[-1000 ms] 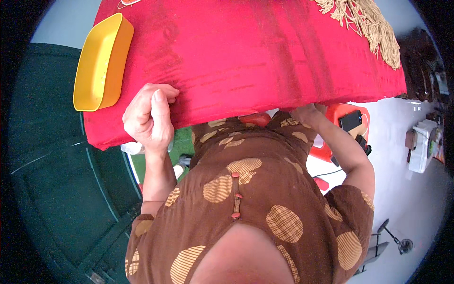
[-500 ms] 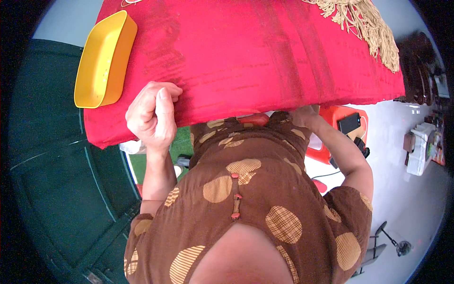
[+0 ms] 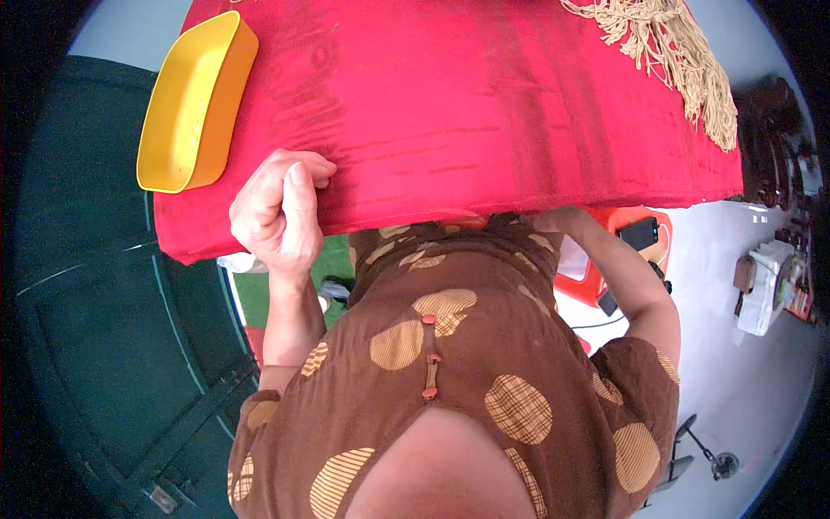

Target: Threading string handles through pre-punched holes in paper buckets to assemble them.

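Observation:
My left hand (image 3: 281,210) is closed near the front left edge of the red-covered table (image 3: 415,130), the thumb pressed along the curled fingers. Whatever may be inside them is hidden. Past that hand, at the table's left edge, lies a yellow oblong tray (image 3: 164,169) with a few tiny specks in it. My right hand (image 3: 562,220) reaches under the overhanging front edge of the cloth, close to my lap. Its fingers are out of sight, so what they touch does not show.
Beige strings (image 3: 670,65) lie bunched at the far right corner. Below the right side stands a red-orange stool (image 3: 579,290) bearing a black phone-like device (image 3: 640,233) and a cable. A dark green panelled door (image 3: 95,285) is on the left. White containers (image 3: 762,285) stand far right.
The view has shifted slightly, and the cloth's front right edge now sits lower in the picture. Less of my right hand shows beneath it. My left hand keeps its closed pose.

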`<state>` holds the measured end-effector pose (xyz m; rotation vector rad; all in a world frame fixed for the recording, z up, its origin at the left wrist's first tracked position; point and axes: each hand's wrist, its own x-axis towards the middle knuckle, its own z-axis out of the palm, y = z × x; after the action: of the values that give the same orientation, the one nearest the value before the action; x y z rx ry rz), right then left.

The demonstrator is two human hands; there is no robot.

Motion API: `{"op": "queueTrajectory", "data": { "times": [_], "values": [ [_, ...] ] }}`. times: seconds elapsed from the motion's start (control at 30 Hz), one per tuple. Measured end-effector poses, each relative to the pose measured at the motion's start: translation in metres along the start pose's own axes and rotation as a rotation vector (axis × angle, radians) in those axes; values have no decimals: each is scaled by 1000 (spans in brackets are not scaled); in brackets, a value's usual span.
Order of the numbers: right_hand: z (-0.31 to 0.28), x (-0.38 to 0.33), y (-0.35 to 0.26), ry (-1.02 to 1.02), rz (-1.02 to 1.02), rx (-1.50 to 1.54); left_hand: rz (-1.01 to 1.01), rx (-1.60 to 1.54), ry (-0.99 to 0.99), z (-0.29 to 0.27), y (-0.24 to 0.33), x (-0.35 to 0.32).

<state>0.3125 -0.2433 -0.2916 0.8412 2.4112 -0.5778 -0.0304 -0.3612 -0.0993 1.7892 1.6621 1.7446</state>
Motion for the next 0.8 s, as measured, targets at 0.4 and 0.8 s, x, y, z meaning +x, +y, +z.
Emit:
{"op": "queueTrajectory", "data": {
  "times": [0.4,0.8],
  "values": [
    [55,27,48,71,42,294,31,-50,-31,-4,-3,-1],
    [48,27,46,134,3,26,93,-76,-30,1,-10,2]
  ]
}}
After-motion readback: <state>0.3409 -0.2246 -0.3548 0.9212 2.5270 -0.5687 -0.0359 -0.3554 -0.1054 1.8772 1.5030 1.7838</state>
